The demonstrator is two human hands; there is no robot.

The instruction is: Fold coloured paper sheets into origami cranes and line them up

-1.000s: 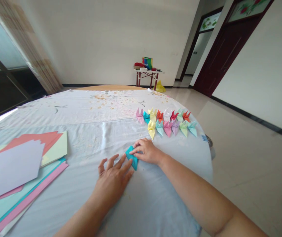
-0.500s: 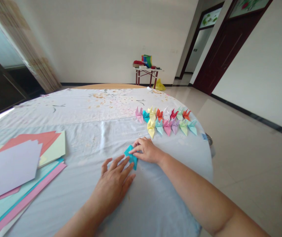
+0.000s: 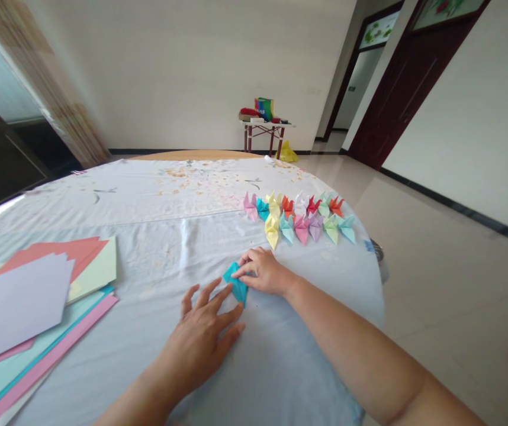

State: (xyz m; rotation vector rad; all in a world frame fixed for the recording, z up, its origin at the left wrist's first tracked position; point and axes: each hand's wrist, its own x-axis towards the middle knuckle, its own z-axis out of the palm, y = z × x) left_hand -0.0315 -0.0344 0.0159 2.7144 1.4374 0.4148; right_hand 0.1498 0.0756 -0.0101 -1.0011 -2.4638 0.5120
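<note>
A small folded piece of bright blue paper lies on the cloth in front of me. My left hand is open, palm down, its fingers spread and the fingertips at the paper's left and near edges. From the right, my right hand holds the paper's upper right side, thumb and fingers drawn together on it; the exact grip is partly hidden. Beyond my hands stand several folded paper cranes in two rows, in pink, yellow, red, white, green, purple and blue.
A fanned stack of coloured paper sheets lies on the left of the round table, which is covered by a pale patterned cloth. The table's curved edge runs down the right side. A small side table stands by the far wall.
My left fingers have lifted and spread slightly, pulling back a little toward me, so more of the blue paper shows. My right hand stays on the paper.
</note>
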